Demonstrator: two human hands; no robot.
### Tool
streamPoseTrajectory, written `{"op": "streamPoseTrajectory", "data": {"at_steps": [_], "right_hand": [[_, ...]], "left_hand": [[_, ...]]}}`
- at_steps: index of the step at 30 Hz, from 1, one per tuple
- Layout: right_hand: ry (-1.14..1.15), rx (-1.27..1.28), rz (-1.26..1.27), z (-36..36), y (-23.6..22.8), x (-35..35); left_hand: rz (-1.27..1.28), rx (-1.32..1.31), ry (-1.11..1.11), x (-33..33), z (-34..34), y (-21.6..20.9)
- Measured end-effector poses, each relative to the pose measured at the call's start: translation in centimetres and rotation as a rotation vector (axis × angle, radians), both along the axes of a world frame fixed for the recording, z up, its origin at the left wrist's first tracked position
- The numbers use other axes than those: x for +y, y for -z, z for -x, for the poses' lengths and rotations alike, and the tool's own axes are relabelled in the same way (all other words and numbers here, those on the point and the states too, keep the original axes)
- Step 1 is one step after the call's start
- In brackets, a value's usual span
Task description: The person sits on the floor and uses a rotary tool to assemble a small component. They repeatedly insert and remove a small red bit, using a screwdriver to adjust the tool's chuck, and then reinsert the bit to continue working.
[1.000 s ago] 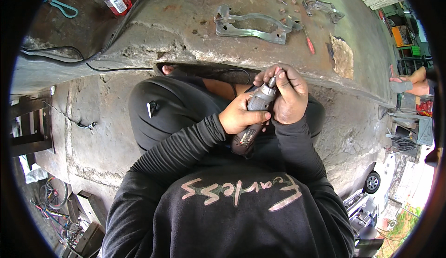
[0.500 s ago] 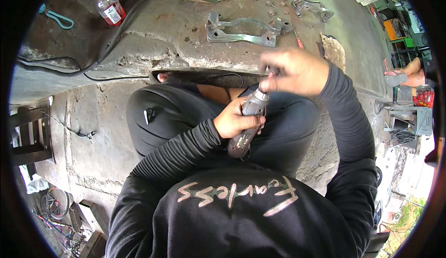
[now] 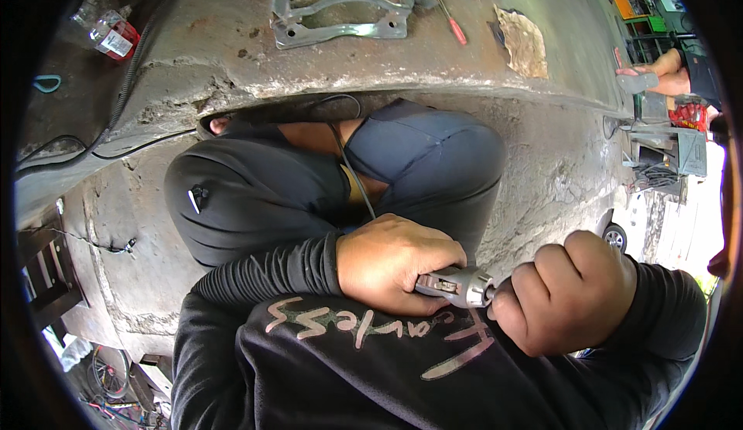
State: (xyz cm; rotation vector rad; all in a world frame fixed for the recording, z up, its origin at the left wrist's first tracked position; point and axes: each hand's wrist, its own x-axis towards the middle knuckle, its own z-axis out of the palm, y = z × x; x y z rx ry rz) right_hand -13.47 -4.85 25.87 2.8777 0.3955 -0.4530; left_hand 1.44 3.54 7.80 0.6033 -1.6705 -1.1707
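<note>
My left hand (image 3: 402,263) is wrapped around a grey handheld rotary tool (image 3: 457,284), held close to my chest with its nose toward the right. A power cord (image 3: 350,168) rises from between my crossed legs to that hand. My right hand (image 3: 569,294) is closed in front of the nose, its fingertips pinched at the thin shaft sticking out there. What those fingers grip is hidden. On the raised concrete ledge beyond my knees lies a metal bracket (image 3: 340,29), apart from both hands.
Beside the bracket lie a red-handled screwdriver (image 3: 453,23) and a tan scrap (image 3: 522,39). A clear bottle with red liquid (image 3: 116,37) and a corrugated hose (image 3: 128,78) are at the far left. Another person's legs (image 3: 665,74) show at the far right.
The rotary tool has come nearer my chest and turned from pointing away to pointing right. My right hand, blurred above its nose before, has dropped and closed at the tip. The view has shifted.
</note>
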Motion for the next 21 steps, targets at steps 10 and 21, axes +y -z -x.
{"op": "streamPoseTrajectory", "data": {"at_steps": [10, 21], "right_hand": [[0.457, 0.008, 0.133, 1.2, -6.4, -0.1], [0.421, -0.381, -0.55, -2.9, 6.6, -6.1]], "left_hand": [[-0.028, -0.058, -0.014, 0.6, 0.0, 2.0], [-0.508, 0.44, -0.129, 0.1, -2.8, 3.2]]}}
